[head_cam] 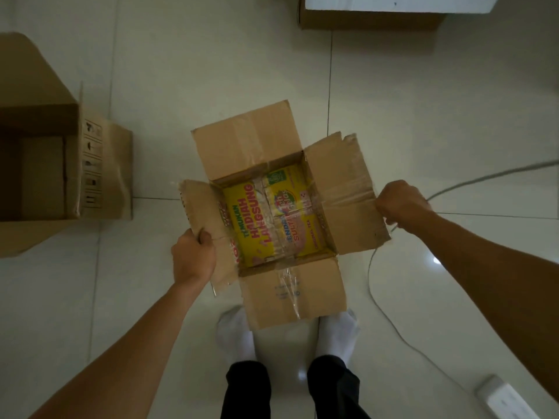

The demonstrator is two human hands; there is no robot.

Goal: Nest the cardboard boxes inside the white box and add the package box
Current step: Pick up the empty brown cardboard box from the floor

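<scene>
Head view: our left hand (193, 257) and right hand (400, 204) clench opposite taped flaps of an open corrugated box (272, 213); glossy yellow carton (272, 219) inside.

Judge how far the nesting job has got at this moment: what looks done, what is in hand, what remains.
Done: the open cardboard box already holds a yellow printed box. In hand: the left hand and right hand grip its opposite side flaps above the tiled floor. Left: it is not yet inside the white box at the top edge; a larger open carton waits on the left.
</scene>
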